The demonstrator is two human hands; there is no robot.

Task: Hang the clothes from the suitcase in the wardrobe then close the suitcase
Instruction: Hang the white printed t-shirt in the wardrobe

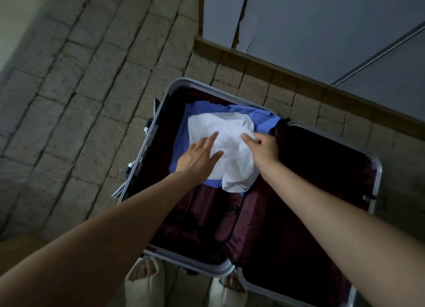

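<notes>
— What are the fingers doing?
— Right hand (262, 148) pinches the white garment (230, 154); left hand (199, 157) rests flat on it, fingers spread.
— And the garment?
— On a blue shirt (259, 118) in the open suitcase (377, 171) (maroon lining), on the tiled floor (80, 104).

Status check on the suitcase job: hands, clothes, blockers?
Left hand open, flat on white garment. Right hand pinching its edge. Blue garment underneath, both in open suitcase. Nothing in the way.
</notes>
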